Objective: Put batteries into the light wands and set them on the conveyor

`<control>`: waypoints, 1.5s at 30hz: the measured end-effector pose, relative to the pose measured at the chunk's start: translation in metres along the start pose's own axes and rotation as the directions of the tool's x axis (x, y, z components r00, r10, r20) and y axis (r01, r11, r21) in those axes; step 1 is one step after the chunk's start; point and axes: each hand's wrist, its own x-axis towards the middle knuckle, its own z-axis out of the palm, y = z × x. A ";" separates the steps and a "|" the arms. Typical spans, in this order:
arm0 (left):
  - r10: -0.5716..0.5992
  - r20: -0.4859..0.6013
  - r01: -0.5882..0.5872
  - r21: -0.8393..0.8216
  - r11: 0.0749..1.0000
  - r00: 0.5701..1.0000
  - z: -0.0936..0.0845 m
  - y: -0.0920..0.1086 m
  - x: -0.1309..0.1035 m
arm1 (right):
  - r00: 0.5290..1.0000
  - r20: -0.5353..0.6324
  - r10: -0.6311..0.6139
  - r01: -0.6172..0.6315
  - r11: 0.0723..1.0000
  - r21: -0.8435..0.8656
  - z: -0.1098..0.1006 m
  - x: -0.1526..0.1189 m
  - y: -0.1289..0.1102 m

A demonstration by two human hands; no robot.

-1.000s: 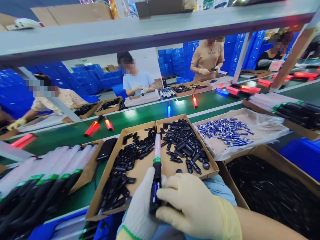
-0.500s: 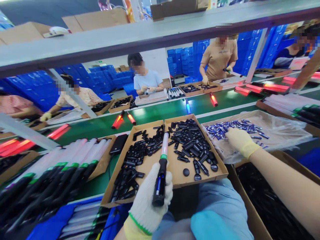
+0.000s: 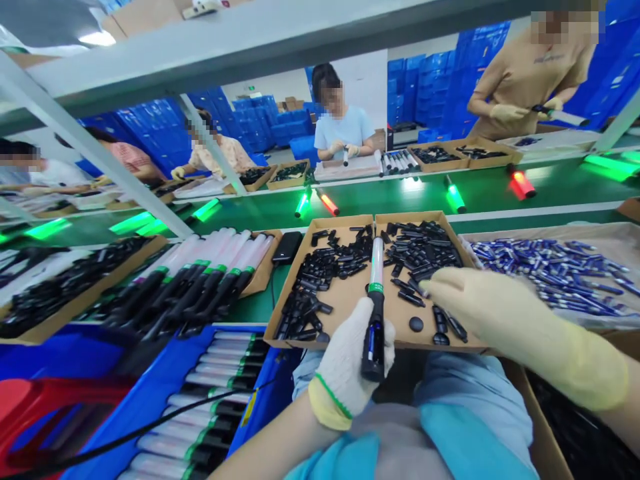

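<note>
While the left hand point(image 3: 350, 363) clenches the black handle of a light baton point(image 3: 375, 310), white tube pointing away, the right hand point(image 3: 487, 310) hovers just right of it over the cardboard tray point(image 3: 350, 300) of black caps; whether it holds anything cannot be told.

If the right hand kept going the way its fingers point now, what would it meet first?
The right hand points left over the cardboard tray. Going straight on, it would probably meet the wand held upright by the left hand, though depth is unclear; it might brush the black parts first.
</note>
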 end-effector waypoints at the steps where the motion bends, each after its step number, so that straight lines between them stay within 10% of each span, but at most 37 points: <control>1: 0.011 0.013 -0.011 -0.030 0.999 1.000 -0.002 0.000 0.000 | 0.996 -0.016 -0.082 0.083 0.995 0.063 -0.008 0.010 -0.022; 7: 0.164 0.054 -0.153 -0.167 0.974 0.985 -0.018 0.004 -0.008 | 0.942 -0.005 -0.335 0.330 0.927 0.180 -0.016 0.049 -0.102; 14: 0.267 -0.082 -0.278 -0.186 0.942 0.960 -0.063 0.026 -0.022 | 0.964 -0.158 -0.214 0.263 0.865 0.427 0.005 0.058 -0.143; 18: 0.257 -0.021 -0.257 -0.168 0.952 0.966 -0.094 0.045 -0.030 | 0.997 -0.065 0.033 0.016 0.777 0.629 0.029 0.065 -0.134; 22: 0.347 -0.053 -0.351 -0.145 0.925 0.936 -0.116 0.064 -0.044 | 0.943 0.269 0.197 -0.317 0.784 0.534 0.068 0.100 -0.111; 29: 0.327 -0.079 -0.336 -0.190 0.922 0.942 -0.130 0.063 -0.063 | 0.883 0.462 0.087 -0.299 0.863 0.408 0.122 0.156 -0.130; 35: 0.354 -0.138 -0.374 -0.167 0.912 0.925 -0.126 0.061 -0.068 | 0.799 0.570 0.194 -0.414 0.865 0.285 0.117 0.134 -0.114; 45: 0.243 -0.040 -0.245 -0.076 0.967 0.969 -0.099 0.050 -0.051 | 0.874 0.460 0.160 -0.435 0.681 0.589 0.103 0.128 -0.106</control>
